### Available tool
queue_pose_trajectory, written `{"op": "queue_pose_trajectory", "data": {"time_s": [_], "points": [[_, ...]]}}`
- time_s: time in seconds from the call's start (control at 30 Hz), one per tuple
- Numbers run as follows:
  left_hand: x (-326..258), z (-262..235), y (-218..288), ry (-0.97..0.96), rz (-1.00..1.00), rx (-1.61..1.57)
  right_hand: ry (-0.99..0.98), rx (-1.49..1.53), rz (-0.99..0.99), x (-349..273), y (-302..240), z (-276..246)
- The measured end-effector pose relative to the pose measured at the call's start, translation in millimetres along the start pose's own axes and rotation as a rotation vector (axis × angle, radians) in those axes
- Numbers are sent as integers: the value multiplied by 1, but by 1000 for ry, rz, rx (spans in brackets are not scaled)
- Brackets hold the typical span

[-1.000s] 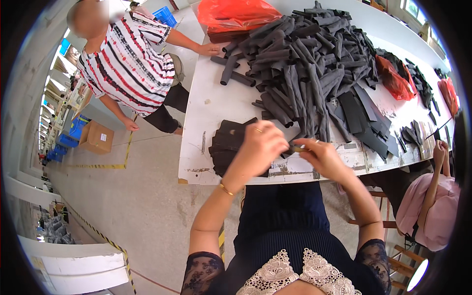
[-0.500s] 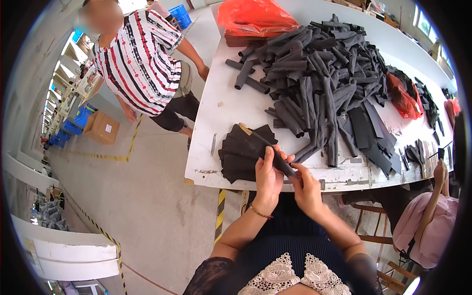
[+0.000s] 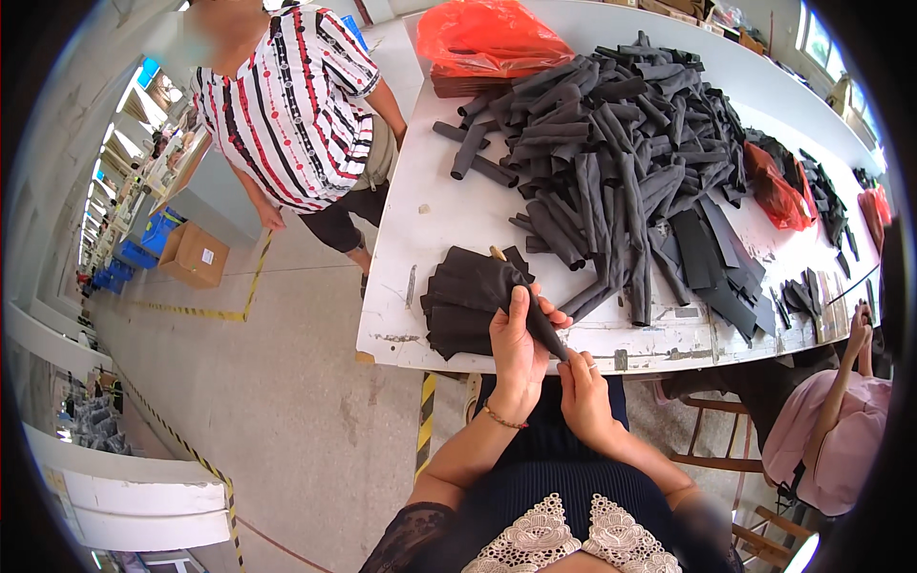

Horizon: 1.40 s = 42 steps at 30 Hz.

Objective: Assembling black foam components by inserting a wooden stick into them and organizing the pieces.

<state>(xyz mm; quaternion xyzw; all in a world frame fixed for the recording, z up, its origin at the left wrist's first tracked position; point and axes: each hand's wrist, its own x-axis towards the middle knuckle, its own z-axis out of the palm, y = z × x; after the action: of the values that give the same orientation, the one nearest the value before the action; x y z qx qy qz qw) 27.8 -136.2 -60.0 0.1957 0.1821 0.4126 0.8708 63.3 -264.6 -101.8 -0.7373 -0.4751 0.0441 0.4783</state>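
One black, slender, cloth-like tube (image 3: 545,331) is slanting near the front edge of the white, flat-topped table (image 3: 394,310). Left hand (image 3: 516,346) is gripping its middle, thumb against fingers; right hand (image 3: 586,399) is pinching its lower end.

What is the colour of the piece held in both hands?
The held piece is black, best seen in the head view.

Bright daylight fills the room, with a glaring window (image 3: 823,46) at two o'clock. The white worktop (image 3: 396,315) washes out between two and three o'clock. Both hands (image 3: 517,349) look fairly crisp; a person's head (image 3: 225,33) is blurred near eleven o'clock. Straight lines bow outward toward the fisheye's black rim all around.
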Motion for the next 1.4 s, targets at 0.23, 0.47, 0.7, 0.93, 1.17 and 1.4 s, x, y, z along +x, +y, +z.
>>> {"op": "queue_pose_trajectory", "data": {"time_s": [0.23,0.47,0.7,0.93,1.17,1.4], "points": [[7,10,25,87,63,162,-93,14,44,-23,4,-10],[25,10,22,11,27,244,-386,148,212,-56,12,-77],[26,37,2,32,70,230,-298,63,260,-53,-2,-102],[0,8,-4,-273,-163,373,-306,111,264,-35,-1,-87],[39,14,20,-2,-49,149,-392,70,302,-68,1,-102],[45,24,24,-17,29,24,-331,-172,205,-74,10,-152]]}}
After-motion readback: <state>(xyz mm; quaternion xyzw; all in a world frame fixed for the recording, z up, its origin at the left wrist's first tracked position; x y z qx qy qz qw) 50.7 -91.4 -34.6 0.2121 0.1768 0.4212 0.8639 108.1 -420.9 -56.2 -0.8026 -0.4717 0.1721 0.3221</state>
